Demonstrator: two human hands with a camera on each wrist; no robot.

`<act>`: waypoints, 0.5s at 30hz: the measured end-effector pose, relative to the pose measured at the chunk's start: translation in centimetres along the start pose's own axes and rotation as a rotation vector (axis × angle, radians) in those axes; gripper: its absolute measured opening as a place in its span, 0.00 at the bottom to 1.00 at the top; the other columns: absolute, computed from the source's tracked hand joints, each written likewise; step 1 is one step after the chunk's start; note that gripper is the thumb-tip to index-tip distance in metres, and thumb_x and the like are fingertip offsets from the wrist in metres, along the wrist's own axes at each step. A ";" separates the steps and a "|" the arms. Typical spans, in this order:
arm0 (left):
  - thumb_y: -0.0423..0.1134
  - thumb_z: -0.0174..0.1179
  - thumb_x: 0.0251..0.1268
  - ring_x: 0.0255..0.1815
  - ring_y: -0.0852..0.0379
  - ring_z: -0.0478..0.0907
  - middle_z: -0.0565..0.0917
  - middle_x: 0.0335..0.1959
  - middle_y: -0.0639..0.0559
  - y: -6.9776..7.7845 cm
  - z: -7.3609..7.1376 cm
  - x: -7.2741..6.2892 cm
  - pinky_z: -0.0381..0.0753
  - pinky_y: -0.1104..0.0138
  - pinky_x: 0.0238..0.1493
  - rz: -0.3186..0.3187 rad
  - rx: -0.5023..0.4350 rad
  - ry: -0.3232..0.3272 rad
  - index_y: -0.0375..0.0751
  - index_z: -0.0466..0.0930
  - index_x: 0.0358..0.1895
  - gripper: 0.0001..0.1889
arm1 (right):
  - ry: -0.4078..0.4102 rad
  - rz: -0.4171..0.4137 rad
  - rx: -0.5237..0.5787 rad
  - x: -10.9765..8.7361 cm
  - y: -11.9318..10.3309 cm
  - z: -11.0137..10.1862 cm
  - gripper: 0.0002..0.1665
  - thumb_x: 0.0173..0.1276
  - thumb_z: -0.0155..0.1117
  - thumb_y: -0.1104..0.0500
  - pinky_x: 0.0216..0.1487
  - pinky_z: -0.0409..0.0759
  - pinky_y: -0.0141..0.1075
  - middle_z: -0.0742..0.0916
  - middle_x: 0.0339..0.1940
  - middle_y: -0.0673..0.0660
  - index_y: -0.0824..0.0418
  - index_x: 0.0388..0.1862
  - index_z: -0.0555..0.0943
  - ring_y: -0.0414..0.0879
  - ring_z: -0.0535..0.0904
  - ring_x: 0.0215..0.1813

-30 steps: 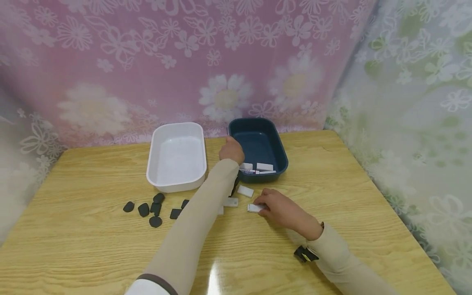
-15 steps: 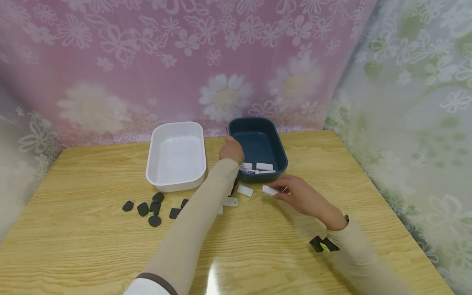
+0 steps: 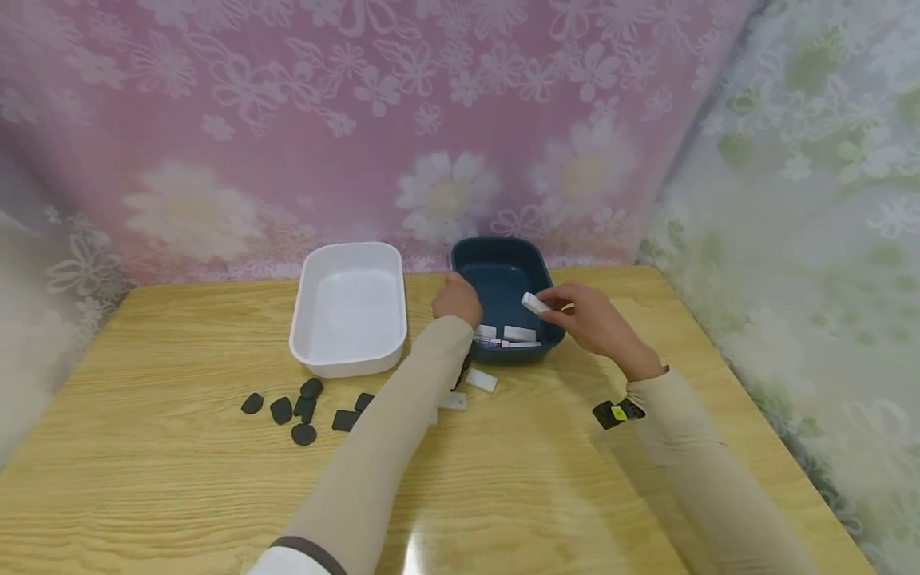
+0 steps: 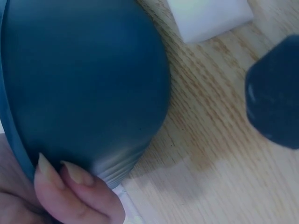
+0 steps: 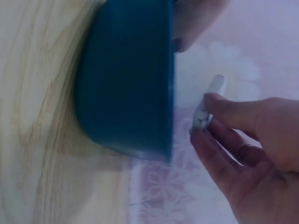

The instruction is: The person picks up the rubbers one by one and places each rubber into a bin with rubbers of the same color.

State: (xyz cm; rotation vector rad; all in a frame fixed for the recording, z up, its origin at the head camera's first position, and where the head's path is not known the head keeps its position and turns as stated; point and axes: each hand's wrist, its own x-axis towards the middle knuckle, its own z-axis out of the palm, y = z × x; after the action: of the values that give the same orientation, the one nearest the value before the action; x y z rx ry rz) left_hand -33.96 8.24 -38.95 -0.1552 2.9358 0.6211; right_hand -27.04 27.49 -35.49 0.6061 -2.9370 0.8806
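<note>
My left hand (image 3: 458, 302) grips the left rim of a dark blue plastic basin (image 3: 549, 339). In the left wrist view its fingertips (image 4: 77, 175) press the basin's outer wall, with the rest of the hand on the rim's other side. Between thumb and fingers, my right hand (image 3: 596, 319) pinches a small white block (image 3: 533, 303), raised above the basin's right side. The right wrist view shows this white block (image 5: 216, 86) just beyond the rim. Inside the basin, near its front, lie several white pieces (image 3: 520, 333), one with dark printing.
A white basin (image 3: 296, 327) stands left of the blue one. More white blocks (image 3: 481, 381) lie in front of the blue basin, partly behind my left forearm. Several flat black pieces (image 3: 281, 410) are scattered on the wooden table (image 3: 180, 471) at left. A floral curtain (image 3: 287, 160) hangs behind.
My right hand has lifted the white block off the table and carried it rightward and away from me, up over the blue basin. The left hand has kept its hold on the rim.
</note>
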 end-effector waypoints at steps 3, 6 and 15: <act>0.42 0.56 0.67 0.42 0.49 0.82 0.84 0.41 0.43 0.0 0.2 0.0 0.81 0.60 0.41 -0.002 0.006 0.004 0.32 0.60 0.61 0.25 | 0.011 -0.004 -0.047 1.7 0.7 0.8 0.17 0.67 0.62 0.65 0.49 0.77 0.49 0.82 0.45 0.64 0.69 0.54 0.79 0.55 0.79 0.46; 0.42 0.57 0.67 0.41 0.50 0.82 0.84 0.41 0.43 -0.1 0.4 0.0 0.81 0.60 0.41 -0.005 0.003 0.013 0.32 0.61 0.60 0.25 | 0.009 -0.015 -0.103 3.1 1.1 1.7 0.17 0.67 0.62 0.65 0.48 0.76 0.48 0.82 0.43 0.64 0.70 0.54 0.79 0.55 0.78 0.44; 0.42 0.57 0.66 0.39 0.52 0.83 0.84 0.40 0.45 0.2 -0.3 -0.7 0.81 0.61 0.38 -0.012 0.027 0.036 0.33 0.62 0.59 0.24 | -0.006 -0.049 -0.284 5.0 1.9 4.5 0.15 0.65 0.64 0.66 0.48 0.76 0.48 0.81 0.41 0.63 0.70 0.50 0.81 0.56 0.78 0.45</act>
State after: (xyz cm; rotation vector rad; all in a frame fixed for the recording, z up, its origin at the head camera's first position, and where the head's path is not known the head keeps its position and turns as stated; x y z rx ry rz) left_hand -33.29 8.30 -38.47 -0.1837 2.9743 0.5821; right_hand -31.95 24.75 -39.64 0.6579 -2.9584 0.4439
